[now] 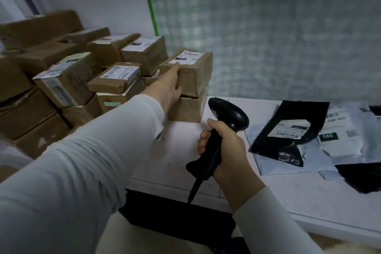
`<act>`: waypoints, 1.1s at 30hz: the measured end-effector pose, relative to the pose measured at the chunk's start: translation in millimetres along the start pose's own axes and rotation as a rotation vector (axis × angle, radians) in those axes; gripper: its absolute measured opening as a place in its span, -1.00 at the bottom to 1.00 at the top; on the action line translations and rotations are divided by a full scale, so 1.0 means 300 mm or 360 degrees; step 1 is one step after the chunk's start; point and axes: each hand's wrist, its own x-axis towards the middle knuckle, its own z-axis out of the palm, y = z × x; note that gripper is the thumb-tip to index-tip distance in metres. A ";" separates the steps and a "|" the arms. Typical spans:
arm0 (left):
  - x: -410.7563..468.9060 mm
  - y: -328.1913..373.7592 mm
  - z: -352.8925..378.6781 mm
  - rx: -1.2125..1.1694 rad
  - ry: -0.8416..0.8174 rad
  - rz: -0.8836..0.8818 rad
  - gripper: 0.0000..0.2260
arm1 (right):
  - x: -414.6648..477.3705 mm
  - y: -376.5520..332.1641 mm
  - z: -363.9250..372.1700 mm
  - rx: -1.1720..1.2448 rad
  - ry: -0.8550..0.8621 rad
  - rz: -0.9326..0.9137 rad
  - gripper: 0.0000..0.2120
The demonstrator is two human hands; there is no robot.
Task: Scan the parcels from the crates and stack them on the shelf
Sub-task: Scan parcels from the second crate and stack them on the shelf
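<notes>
My left hand (169,86) grips the near left corner of a brown cardboard parcel (193,72) with a white label on top. That parcel sits on another brown box (188,109) at the left end of the white shelf surface (181,150). My right hand (224,150) holds a black handheld barcode scanner (222,117) by its handle, its head just to the right of the lower box and its cable hanging down below the shelf edge.
A heap of brown labelled parcels (68,80) fills the left side. Black and grey plastic mailer bags (292,130) with labels lie on the shelf at the right. A patterned wall sheet rises behind. A dark object (177,216) sits below the shelf edge.
</notes>
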 end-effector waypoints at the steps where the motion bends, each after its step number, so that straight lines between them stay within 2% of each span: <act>1: 0.006 -0.009 -0.002 0.0003 0.0006 0.0025 -0.56 | 0.004 0.003 -0.002 -0.0017 -0.0006 0.0009 -0.91; 5: -0.009 -0.056 -0.076 0.0131 0.0004 0.0007 -0.60 | -0.011 0.034 0.013 -0.0154 -0.0058 0.0072 -0.93; 8: -0.058 -0.096 -0.199 0.0369 0.0017 -0.0020 -0.56 | -0.049 0.083 0.046 -0.0305 -0.0145 0.0146 -0.93; 13: -0.207 -0.145 -0.504 0.0622 -0.0058 0.0076 -0.95 | -0.134 0.223 0.124 -0.0588 -0.0319 0.0253 -0.91; 15: -0.276 -0.159 -0.651 0.0732 0.0000 0.0211 -0.93 | -0.174 0.301 0.160 -0.0715 -0.0396 0.0303 -0.88; 19: -0.386 -0.197 -0.983 0.0861 0.0424 0.0316 -0.80 | -0.278 0.498 0.244 -0.0996 -0.0538 0.0431 -0.86; 21: -0.440 -0.214 -1.158 0.0960 0.0571 0.0316 -0.90 | -0.330 0.604 0.292 -0.1104 -0.0638 0.0520 -0.89; 23: -0.499 -0.227 -1.318 0.1082 0.0732 0.0259 -0.86 | -0.374 0.707 0.339 -0.1197 -0.0749 0.0580 -0.92; 27: -0.614 -0.261 -1.616 0.1340 0.1106 0.0048 -0.94 | -0.446 0.890 0.426 -0.1349 -0.0905 0.0665 -0.93; 30: -0.704 -0.284 -1.808 0.1409 0.1504 -0.0030 -0.60 | -0.492 1.008 0.469 -0.1447 -0.0955 0.0753 -0.93; 33: -0.799 -0.307 -1.978 0.1442 0.1707 -0.0170 -0.33 | -0.523 1.099 0.500 -0.1536 -0.0954 0.0788 -0.91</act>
